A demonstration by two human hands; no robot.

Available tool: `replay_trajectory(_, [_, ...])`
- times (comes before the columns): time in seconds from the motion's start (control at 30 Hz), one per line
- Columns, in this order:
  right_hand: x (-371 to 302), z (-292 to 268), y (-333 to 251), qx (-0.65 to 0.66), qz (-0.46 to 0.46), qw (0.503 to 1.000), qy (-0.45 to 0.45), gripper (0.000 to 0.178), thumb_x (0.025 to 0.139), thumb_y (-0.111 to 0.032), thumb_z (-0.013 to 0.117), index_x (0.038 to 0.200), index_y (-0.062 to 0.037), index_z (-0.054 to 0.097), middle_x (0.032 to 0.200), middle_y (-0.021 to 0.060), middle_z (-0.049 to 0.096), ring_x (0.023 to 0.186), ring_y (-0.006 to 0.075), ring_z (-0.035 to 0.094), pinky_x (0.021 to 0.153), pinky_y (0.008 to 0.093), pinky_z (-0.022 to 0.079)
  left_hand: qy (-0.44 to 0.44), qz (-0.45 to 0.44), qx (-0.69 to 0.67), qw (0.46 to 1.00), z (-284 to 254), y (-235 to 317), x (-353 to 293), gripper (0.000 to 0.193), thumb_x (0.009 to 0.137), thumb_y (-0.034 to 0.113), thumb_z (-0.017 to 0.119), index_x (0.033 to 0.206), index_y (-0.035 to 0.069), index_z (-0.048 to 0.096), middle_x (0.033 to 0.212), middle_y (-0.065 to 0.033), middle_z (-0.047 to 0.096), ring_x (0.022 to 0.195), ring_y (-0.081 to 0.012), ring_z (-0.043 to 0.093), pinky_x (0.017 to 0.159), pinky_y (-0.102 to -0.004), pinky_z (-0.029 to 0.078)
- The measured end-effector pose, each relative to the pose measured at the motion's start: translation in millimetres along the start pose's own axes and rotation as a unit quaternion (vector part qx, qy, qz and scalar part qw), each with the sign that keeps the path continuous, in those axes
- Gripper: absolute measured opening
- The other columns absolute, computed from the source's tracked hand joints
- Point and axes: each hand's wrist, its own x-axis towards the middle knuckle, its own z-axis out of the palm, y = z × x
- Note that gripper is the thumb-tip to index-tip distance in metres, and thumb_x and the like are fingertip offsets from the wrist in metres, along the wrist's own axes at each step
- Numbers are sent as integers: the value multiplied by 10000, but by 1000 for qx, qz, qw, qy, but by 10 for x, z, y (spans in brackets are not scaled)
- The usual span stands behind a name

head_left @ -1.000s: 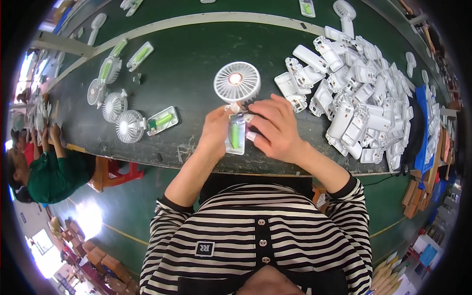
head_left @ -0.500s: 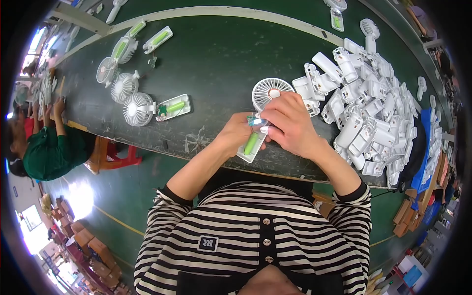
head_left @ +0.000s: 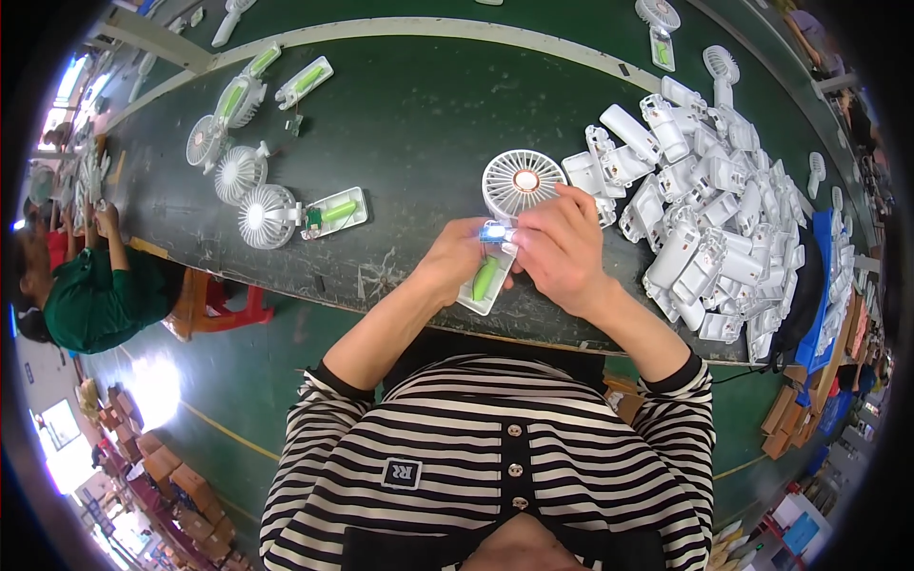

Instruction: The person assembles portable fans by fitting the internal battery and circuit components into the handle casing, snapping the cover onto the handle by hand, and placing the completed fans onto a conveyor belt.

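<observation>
In front of me a white handheld fan (head_left: 523,183) has its round grille pointing away from me and its open handle (head_left: 473,303) toward me. Inside the handle lies a green cylindrical battery (head_left: 486,276). Between grille and handle, a small circuit board (head_left: 494,232) glows with a bright white-blue light. My left hand (head_left: 447,259) grips the fan around this board, its fingers partly hidden beneath. From the right, my right hand (head_left: 564,255) is closed at the board's edge, its fingertips pinching a small whitish piece whose kind I cannot make out.
A large heap of white handle shells (head_left: 709,209) covers the bench at right. More fans (head_left: 268,215) with open handles and green batteries lie at left. Past the far bench edge stands another fan (head_left: 722,68). A person in green (head_left: 109,295) sits at far left.
The light on the board has become much brighter. My right hand has shifted slightly down and left, uncovering more of the fan grille. My left hand keeps its grip.
</observation>
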Motion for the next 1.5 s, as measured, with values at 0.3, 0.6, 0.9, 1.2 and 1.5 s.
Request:
replay_trajectory(0.3, [-27, 47, -53, -43, 5, 998, 52, 147, 572, -91, 606, 706, -53, 560, 786, 48, 550, 691, 193, 527, 805, 404, 391, 0, 6, -36, 999, -24, -50, 25, 209, 856, 89, 404, 943, -45, 539, 758, -147, 593, 588, -219, 594, 510, -300, 505])
replay_trajectory(0.6, [-132, 85, -100, 40, 86, 995, 16, 180, 621, -13, 595, 795, -18, 547, 867, 89, 544, 791, 267, 529, 817, 437, 393, 4, 52, -155, 987, -108, -124, 40, 347, 846, 261, 416, 1005, -24, 534, 862, -121, 598, 705, -206, 599, 599, -314, 500])
replay_trajectory(0.9, [-179, 89, -81, 24, 95, 995, -28, 262, 588, 24, 590, 839, -15, 528, 900, 87, 543, 821, 263, 529, 841, 452, 394, -66, 93, -57, 992, -198, -89, 4, 351, 777, 137, 495, 1070, -55, 511, 943, -138, 601, 814, -233, 617, 722, -327, 500])
replay_trajectory(1.2, [-195, 102, -70, -6, 84, 996, -32, 178, 598, -8, 610, 761, -21, 540, 861, 75, 531, 795, 240, 516, 855, 451, 372, -22, 94, -9, 995, -189, -153, 34, 337, 711, 4, 557, 1039, -66, 527, 923, -110, 604, 803, -165, 601, 727, -279, 484])
replay_trajectory(1.5, [-167, 77, -70, 0, 75, 996, -56, 293, 522, 31, 601, 806, 0, 536, 873, 89, 524, 788, 237, 523, 894, 449, 351, -27, 102, -14, 994, -217, -183, 67, 318, 703, -15, 554, 1015, -69, 533, 891, -112, 607, 779, -163, 603, 711, -278, 492])
